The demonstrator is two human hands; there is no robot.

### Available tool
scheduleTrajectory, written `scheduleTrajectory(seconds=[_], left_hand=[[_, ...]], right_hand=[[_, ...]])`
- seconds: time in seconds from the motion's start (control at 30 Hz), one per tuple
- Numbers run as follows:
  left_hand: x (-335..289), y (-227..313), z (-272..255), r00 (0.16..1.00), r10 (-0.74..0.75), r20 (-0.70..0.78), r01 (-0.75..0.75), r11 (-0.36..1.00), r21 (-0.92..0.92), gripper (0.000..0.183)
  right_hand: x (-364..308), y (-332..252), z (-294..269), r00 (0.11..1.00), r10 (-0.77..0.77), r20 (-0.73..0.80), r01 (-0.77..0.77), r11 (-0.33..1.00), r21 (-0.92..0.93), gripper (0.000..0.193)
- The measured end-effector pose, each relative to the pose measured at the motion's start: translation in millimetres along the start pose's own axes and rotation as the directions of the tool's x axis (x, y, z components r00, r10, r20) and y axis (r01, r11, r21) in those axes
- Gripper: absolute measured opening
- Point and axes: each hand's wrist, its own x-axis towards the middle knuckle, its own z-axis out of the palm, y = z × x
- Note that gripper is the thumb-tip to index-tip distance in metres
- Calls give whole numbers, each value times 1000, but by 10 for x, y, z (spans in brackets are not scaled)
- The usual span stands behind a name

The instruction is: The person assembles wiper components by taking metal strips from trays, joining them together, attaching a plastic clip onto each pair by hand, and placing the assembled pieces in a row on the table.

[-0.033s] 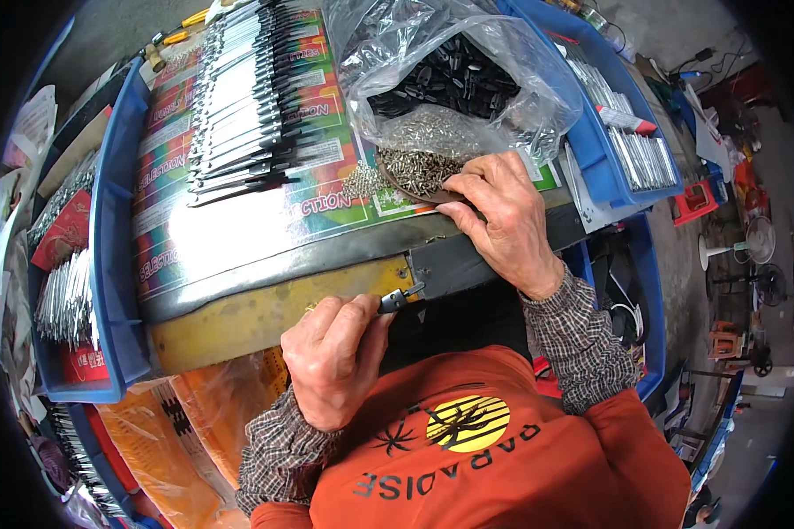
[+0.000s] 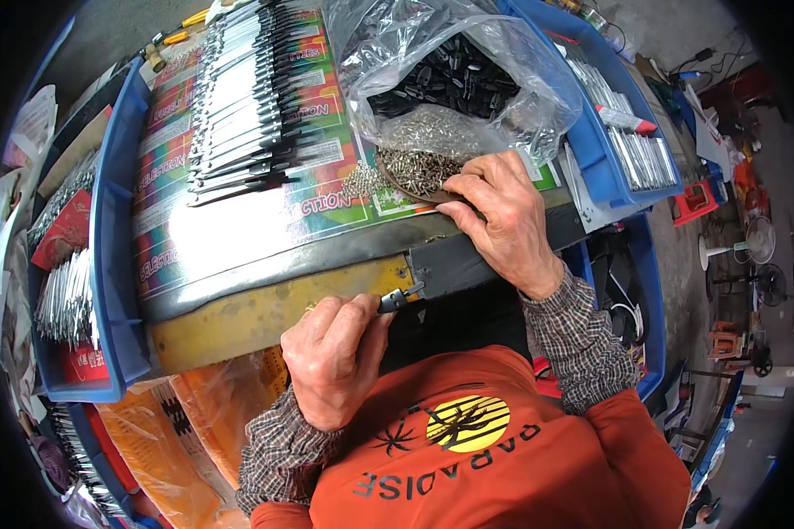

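Note:
My left hand (image 2: 337, 360) is closed on a small black part with a metal end (image 2: 395, 300), held against the table's front edge. The rest of that part is hidden in my fingers. My right hand (image 2: 507, 225) is at the near right side of a round shallow dish (image 2: 404, 189) filled with small metal rivets (image 2: 425, 169). Its thumb and fingertips are bent together at the dish's rim, and what lies between them cannot be made out. A loose pile of small silvery rivets (image 2: 362, 182) lies left of the dish.
Behind the dish, a clear plastic bag (image 2: 538, 97) holds many black parts (image 2: 454, 79). A long row of flat metal pieces with black ends (image 2: 243, 106) lies on the printed table sheet (image 2: 318, 207). Blue bins (image 2: 119, 220) of metal pieces flank the table.

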Motion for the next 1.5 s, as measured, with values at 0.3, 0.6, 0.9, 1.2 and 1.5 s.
scheduleTrajectory(seconds=[0.3, 0.6, 0.9, 1.2, 1.5], left_hand=[[-37, 37, -12, 1000, -14, 2, 14, 1000, 9, 18], [-93, 46, -1, 1000, -4, -7, 4, 1000, -26, 23], [-110, 59, -9, 999, 8, -31, -9, 999, -34, 17], [-131, 49, -20, 1000, -15, -16, 14, 998, -59, 16], [-134, 72, 4, 998, -57, 30, 60, 995, -81, 19]], right_hand=[[44, 69, -37, 1000, 26, 16, -28, 984, 176, 11], [77, 61, -132, 995, 24, 98, -35, 993, 116, 10], [119, 45, -122, 995, -44, 92, 33, 993, 113, 10], [106, 26, -147, 991, -3, 136, -17, 989, 147, 9], [-160, -505, -266, 948, 120, 294, -275, 772, 573, 8]])
